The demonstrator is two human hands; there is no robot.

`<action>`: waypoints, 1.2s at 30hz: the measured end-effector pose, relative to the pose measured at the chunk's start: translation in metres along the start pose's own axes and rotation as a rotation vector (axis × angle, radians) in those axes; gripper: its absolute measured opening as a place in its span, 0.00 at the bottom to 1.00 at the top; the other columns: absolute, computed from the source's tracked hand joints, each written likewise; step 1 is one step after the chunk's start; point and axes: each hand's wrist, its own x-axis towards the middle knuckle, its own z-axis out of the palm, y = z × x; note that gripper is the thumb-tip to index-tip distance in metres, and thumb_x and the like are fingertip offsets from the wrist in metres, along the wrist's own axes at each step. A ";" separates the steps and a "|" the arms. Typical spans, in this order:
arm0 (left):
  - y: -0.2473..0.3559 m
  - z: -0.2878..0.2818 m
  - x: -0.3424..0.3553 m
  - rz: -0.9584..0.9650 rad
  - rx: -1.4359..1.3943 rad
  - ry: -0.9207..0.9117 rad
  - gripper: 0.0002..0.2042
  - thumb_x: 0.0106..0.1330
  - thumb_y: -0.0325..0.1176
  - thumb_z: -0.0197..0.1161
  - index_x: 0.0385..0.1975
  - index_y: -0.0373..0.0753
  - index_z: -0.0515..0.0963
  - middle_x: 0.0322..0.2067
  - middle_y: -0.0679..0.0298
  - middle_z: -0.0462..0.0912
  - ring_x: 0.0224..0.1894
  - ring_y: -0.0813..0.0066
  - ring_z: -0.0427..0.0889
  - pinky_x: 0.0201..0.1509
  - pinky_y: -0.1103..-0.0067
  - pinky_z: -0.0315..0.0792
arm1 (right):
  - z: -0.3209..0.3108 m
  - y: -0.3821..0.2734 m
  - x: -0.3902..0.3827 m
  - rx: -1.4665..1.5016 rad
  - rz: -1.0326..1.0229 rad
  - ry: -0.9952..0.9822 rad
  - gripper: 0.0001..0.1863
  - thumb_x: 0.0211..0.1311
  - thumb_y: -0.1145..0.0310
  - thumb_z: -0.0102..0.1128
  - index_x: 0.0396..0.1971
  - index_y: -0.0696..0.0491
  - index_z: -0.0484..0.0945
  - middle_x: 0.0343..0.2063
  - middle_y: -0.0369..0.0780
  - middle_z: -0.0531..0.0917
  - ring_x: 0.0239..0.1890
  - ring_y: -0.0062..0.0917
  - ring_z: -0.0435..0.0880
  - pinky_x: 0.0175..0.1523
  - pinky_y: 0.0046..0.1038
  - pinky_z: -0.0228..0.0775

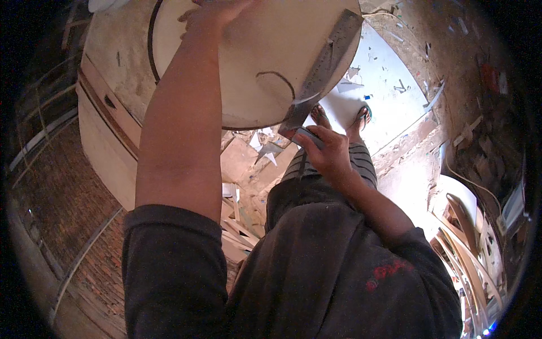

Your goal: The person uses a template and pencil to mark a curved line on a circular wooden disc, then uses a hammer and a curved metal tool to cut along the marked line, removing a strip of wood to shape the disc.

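My left arm reaches forward over a cream board (254,62) with a rounded, dark-edged outline. At the end of it my left hand (217,14) rests on the board near the upper edge of the picture, partly cut off, with some fingers spread. In front of my body, my right hand (327,150) is closed around the grey handle of a long, flat metal tool (324,62) that looks like a hand saw. Its dark grey blade lies slantwise over the board's right side, pointing away from me. A thin curved dark line (282,82) marks the board's surface.
Larger pale panels (110,152) lie under and left of the board. A white sheet (389,73) with scraps covers the floor by my feet. Offcuts (268,148) are scattered below the board, and curved strips (466,248) are heaped at lower right.
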 end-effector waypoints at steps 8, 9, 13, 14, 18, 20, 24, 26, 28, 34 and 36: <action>-0.002 0.000 0.012 0.037 0.086 -0.028 0.74 0.53 0.86 0.58 0.81 0.23 0.40 0.82 0.37 0.36 0.84 0.31 0.35 0.85 0.47 0.34 | -0.007 -0.009 0.007 0.034 -0.028 -0.044 0.14 0.66 0.66 0.76 0.43 0.63 0.88 0.41 0.53 0.91 0.45 0.37 0.93 0.49 0.34 0.82; 0.002 -0.002 0.010 0.034 0.069 -0.024 0.73 0.54 0.86 0.58 0.81 0.24 0.40 0.82 0.37 0.36 0.84 0.31 0.34 0.85 0.46 0.32 | -0.009 -0.009 0.009 0.048 -0.012 -0.064 0.14 0.67 0.67 0.75 0.43 0.63 0.88 0.41 0.52 0.91 0.45 0.36 0.93 0.49 0.33 0.82; -0.036 0.034 0.051 0.156 -0.035 0.109 0.79 0.40 0.89 0.64 0.82 0.30 0.45 0.81 0.32 0.36 0.81 0.22 0.37 0.79 0.30 0.38 | -0.037 0.008 0.028 0.032 0.052 -0.151 0.13 0.69 0.68 0.72 0.44 0.62 0.88 0.40 0.47 0.92 0.41 0.28 0.91 0.47 0.30 0.82; -0.029 0.029 0.047 0.139 -0.033 0.078 0.79 0.40 0.88 0.65 0.82 0.29 0.43 0.82 0.35 0.35 0.81 0.22 0.35 0.79 0.30 0.38 | -0.055 0.017 0.035 0.033 0.088 -0.115 0.14 0.69 0.66 0.72 0.45 0.61 0.88 0.41 0.45 0.92 0.42 0.29 0.91 0.48 0.31 0.82; -0.014 0.009 0.017 0.050 -0.044 -0.036 0.80 0.41 0.85 0.69 0.82 0.28 0.38 0.84 0.47 0.31 0.82 0.23 0.31 0.78 0.28 0.40 | -0.145 0.043 0.047 0.177 0.382 0.109 0.24 0.61 0.62 0.78 0.53 0.60 0.86 0.39 0.42 0.92 0.45 0.31 0.90 0.54 0.32 0.81; -0.013 0.005 0.014 0.014 -0.040 -0.044 0.80 0.42 0.84 0.70 0.82 0.28 0.36 0.85 0.52 0.31 0.82 0.26 0.30 0.78 0.28 0.40 | -0.185 0.017 0.044 0.268 0.444 0.116 0.34 0.52 0.65 0.85 0.58 0.62 0.82 0.42 0.42 0.91 0.48 0.28 0.88 0.55 0.30 0.80; -0.010 0.000 0.008 -0.052 -0.078 -0.054 0.80 0.43 0.83 0.71 0.82 0.28 0.34 0.84 0.46 0.32 0.84 0.31 0.30 0.79 0.31 0.41 | -0.208 0.028 0.045 0.002 0.303 0.156 0.42 0.45 0.62 0.90 0.59 0.62 0.79 0.50 0.44 0.88 0.52 0.30 0.86 0.58 0.32 0.78; -0.008 -0.001 0.007 -0.078 -0.098 -0.037 0.79 0.43 0.81 0.72 0.82 0.30 0.35 0.83 0.39 0.34 0.84 0.30 0.33 0.80 0.32 0.42 | -0.204 0.031 0.050 -0.134 0.326 0.174 0.36 0.51 0.58 0.87 0.53 0.62 0.78 0.39 0.45 0.88 0.43 0.29 0.86 0.49 0.36 0.79; -0.008 -0.002 0.005 -0.111 -0.107 -0.008 0.78 0.42 0.80 0.73 0.83 0.32 0.37 0.82 0.33 0.36 0.83 0.30 0.37 0.80 0.33 0.43 | -0.195 0.040 0.056 -0.057 0.420 0.191 0.33 0.52 0.56 0.86 0.50 0.59 0.77 0.34 0.44 0.86 0.36 0.31 0.86 0.43 0.38 0.78; -0.022 0.001 0.000 -0.102 -0.116 0.067 0.72 0.46 0.75 0.76 0.84 0.39 0.43 0.82 0.36 0.40 0.82 0.31 0.49 0.80 0.35 0.45 | -0.180 0.059 0.118 -0.032 0.296 0.328 0.35 0.58 0.57 0.81 0.58 0.64 0.75 0.34 0.47 0.87 0.28 0.30 0.88 0.42 0.37 0.82; -0.042 -0.005 -0.023 -0.114 -0.198 0.194 0.68 0.49 0.72 0.77 0.84 0.40 0.46 0.83 0.40 0.42 0.82 0.35 0.51 0.80 0.34 0.46 | -0.190 0.027 0.147 -0.041 0.342 0.244 0.37 0.60 0.60 0.80 0.63 0.62 0.73 0.36 0.44 0.88 0.31 0.27 0.89 0.42 0.33 0.83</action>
